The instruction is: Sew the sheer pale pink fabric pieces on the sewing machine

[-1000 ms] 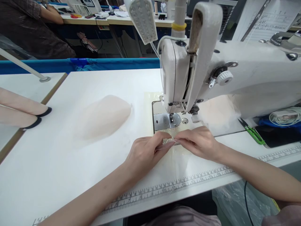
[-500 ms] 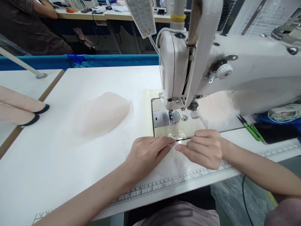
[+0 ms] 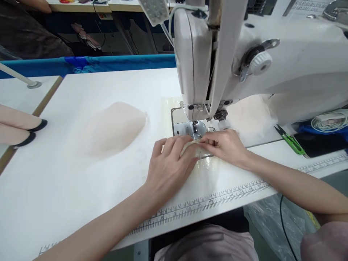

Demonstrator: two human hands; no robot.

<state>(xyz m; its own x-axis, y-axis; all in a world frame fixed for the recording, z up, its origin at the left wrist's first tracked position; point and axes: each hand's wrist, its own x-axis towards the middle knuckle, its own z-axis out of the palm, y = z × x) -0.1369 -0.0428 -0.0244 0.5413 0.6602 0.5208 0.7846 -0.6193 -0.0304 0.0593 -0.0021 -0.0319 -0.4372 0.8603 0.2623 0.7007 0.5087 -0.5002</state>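
Note:
The sewing machine (image 3: 190, 65) stands over the table, its presser foot (image 3: 195, 127) above the metal needle plate (image 3: 182, 128). Right in front of the foot, my left hand (image 3: 171, 163) is closed, thumb and fingers together on a thin sheer piece of fabric (image 3: 187, 145). My right hand (image 3: 224, 146) pinches at the same spot from the right, its fingertips close to the left ones. Little of the fabric shows; the fingers hide most of it.
A sheer peach fabric piece (image 3: 119, 127) lies left on the white table, another pale piece (image 3: 250, 116) under the machine arm. Green thread snips (image 3: 290, 139) lie beside a dark phone-like slab (image 3: 320, 143). A ruler tape (image 3: 203, 203) runs along the front edge.
Both hands have moved forward, away from my body, up to the presser foot. My right hand has turned from a loose fist to a fingertip pinch. The view has tilted down and closer.

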